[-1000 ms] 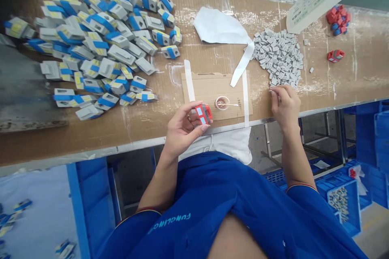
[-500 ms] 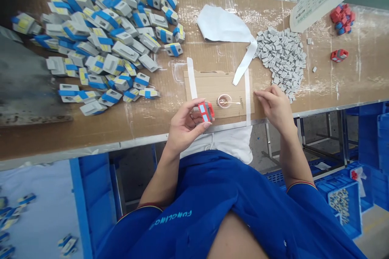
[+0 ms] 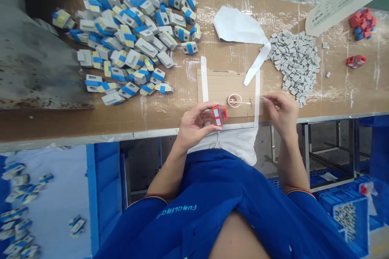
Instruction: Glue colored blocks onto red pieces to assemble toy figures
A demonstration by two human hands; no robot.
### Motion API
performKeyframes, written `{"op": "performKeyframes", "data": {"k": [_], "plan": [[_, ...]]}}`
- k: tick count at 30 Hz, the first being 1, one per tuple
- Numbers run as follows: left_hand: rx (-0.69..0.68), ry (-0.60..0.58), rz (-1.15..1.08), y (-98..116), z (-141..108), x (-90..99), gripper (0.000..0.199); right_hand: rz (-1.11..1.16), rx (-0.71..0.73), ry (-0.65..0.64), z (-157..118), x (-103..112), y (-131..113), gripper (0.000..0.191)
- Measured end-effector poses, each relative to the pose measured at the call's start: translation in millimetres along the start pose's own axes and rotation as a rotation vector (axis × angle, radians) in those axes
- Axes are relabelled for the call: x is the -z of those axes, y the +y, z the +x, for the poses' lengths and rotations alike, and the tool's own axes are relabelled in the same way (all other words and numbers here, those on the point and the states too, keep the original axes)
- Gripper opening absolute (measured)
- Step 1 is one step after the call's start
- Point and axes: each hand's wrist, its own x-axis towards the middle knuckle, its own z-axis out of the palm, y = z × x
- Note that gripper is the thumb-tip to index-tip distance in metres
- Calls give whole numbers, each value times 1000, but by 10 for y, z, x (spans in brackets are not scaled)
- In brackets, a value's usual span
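My left hand (image 3: 194, 126) grips a red and grey toy vehicle part (image 3: 219, 115) with pale blue windows, thumb below and fingers above. It is at the table's front edge, by a cardboard sheet (image 3: 209, 85) with white tape strips down its sides. On the sheet sits a small round cup (image 3: 234, 100), with a cotton swab (image 3: 245, 103) lying across its rim. To the right of the sheet, my right hand (image 3: 282, 113) is closed in a pinch; something tiny and pale may be at the fingertips, too small to name. Small grey pieces (image 3: 296, 62) lie heaped just beyond it.
Grey parts with blue and yellow bands (image 3: 130, 40) are piled on the left. A white cloth (image 3: 238, 26) lies behind the sheet. Far right are a white bottle (image 3: 334, 4), a red vehicle part (image 3: 356, 61) and a red-and-blue heap (image 3: 362, 23). Blue crates (image 3: 346, 214) stand below.
The whole scene has shifted rightward in view as the head turned left. Both hands keep nearly the same pose, the left still holding the red vehicle part, the right still pinched.
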Motion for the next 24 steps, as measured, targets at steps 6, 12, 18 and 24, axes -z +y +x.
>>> {"op": "performKeyframes", "data": {"k": [6,12,18,24], "plan": [[-53,-42,6,-32,4,8,70,395,-164,-55,-397,-85,-593,13],[-60,-88,72,-54,-15,32,69,637,-236,-93,-480,-451,-907,7],[-121,-107,96,-50,-5,13,70,700,-343,-98,-440,-551,-942,14],[-134,-98,187,-77,-27,30,69,609,-329,-118,-400,-524,-959,5]]}}
